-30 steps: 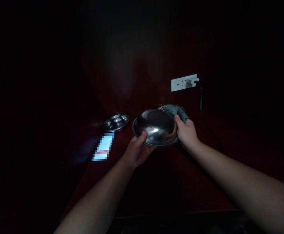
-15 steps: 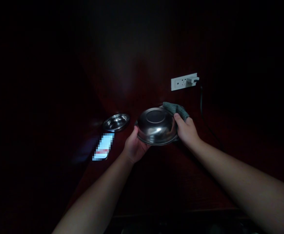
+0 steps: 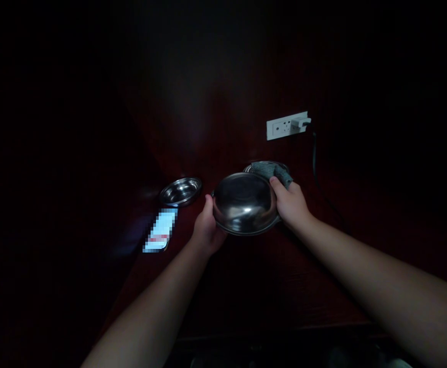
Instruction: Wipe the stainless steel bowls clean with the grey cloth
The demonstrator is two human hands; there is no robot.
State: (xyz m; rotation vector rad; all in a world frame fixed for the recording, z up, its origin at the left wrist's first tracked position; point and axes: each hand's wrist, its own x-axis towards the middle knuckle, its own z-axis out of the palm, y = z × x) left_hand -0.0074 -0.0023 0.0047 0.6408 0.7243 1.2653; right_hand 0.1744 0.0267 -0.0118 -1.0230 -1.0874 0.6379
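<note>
A shiny metal bowl [image 3: 244, 204] is held up between both hands, its rounded underside facing me. My left hand [image 3: 209, 228] grips the bowl's left rim, thumb on the edge and fingers hidden beneath. At the right rim, my right hand [image 3: 292, 203] is closed on the bowl and on a grey-green cloth [image 3: 267, 169], which sticks out past its thumb along the far edge. Behind the cloth shows part of another metal dish [image 3: 282, 165], mostly covered from sight.
On the dark red table [image 3: 285, 286] at left rests a second metal bowl [image 3: 181, 191], open side up. Just nearer lies a phone [image 3: 160, 230] with its lit screen blurred. A white wall socket [image 3: 279, 129] holds a plug with a dark cable [image 3: 314, 158] hanging down.
The held bowl has tilted and dropped slightly toward me, so its flat base shows less clearly. My right hand and the cloth have shifted a little left, and more of the dish behind shows.
</note>
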